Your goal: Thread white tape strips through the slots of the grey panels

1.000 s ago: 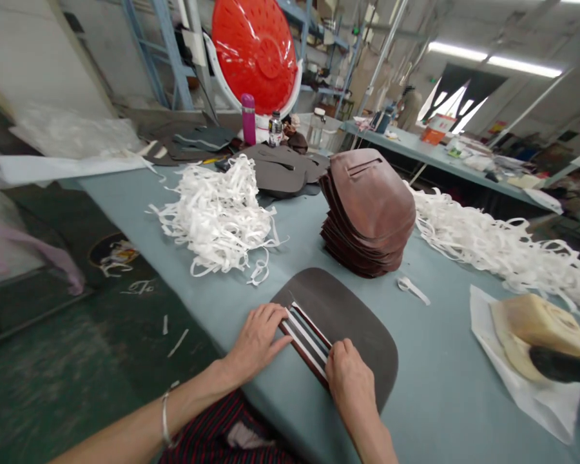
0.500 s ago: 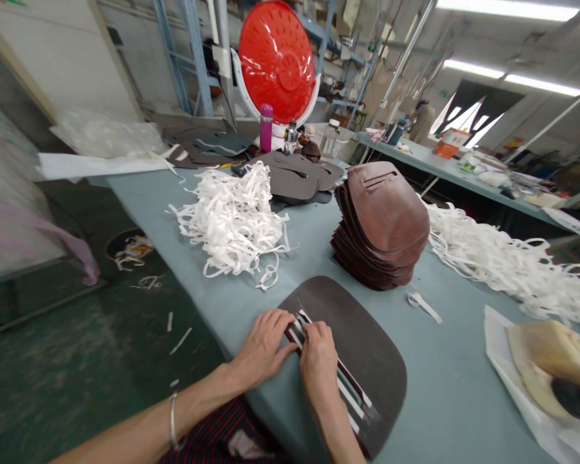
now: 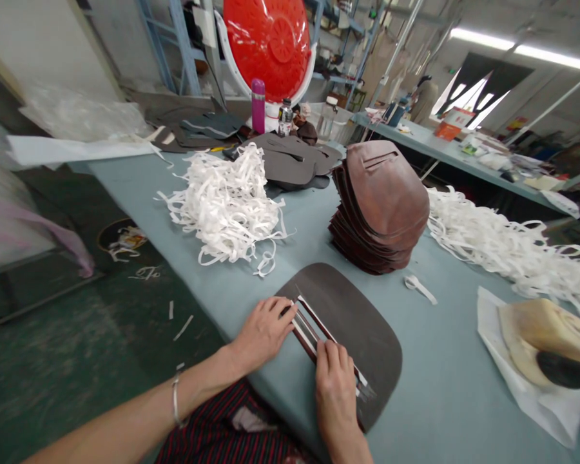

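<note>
- Left hand [image 3: 263, 330]: loosely spread, fingertips touching the dark panel [image 3: 367, 335].
- Right hand [image 3: 336, 383]: fingers curled over its white strips [image 3: 311, 312]; I cannot tell whether they grip.
- Panel: flat on the table [image 3: 439, 361], near the brown stack [image 3: 386, 193].

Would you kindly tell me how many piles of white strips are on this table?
2: one pile beyond the left hand, another pile right of the brown stack, running to the picture's edge. More may be hidden behind the stack.
</note>
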A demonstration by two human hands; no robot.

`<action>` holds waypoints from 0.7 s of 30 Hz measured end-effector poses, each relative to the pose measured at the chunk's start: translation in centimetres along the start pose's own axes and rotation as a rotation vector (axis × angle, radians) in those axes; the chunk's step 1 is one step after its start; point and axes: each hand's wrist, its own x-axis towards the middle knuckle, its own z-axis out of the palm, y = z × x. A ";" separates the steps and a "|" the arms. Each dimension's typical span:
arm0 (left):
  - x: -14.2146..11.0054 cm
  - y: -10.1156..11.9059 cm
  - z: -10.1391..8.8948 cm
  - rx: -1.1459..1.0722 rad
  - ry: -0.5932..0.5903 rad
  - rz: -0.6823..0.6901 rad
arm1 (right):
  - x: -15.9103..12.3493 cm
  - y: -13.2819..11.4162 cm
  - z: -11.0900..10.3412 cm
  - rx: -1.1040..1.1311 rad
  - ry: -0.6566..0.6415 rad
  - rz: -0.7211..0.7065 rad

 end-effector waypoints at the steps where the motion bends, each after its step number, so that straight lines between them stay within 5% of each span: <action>1: 0.0 0.0 0.0 0.013 0.000 0.003 | -1.4 0.8 -0.5 0.002 0.015 -0.013; 7: -0.2 0.0 0.7 0.065 -0.005 0.024 | -7.2 3.8 -3.9 0.088 -0.034 0.004; 13: 0.0 -0.3 1.3 0.112 0.018 0.079 | -7.5 4.2 -4.8 0.354 0.013 0.272; 21: -0.1 0.0 1.4 0.144 0.022 0.081 | -8.1 4.4 -4.2 0.492 0.031 0.308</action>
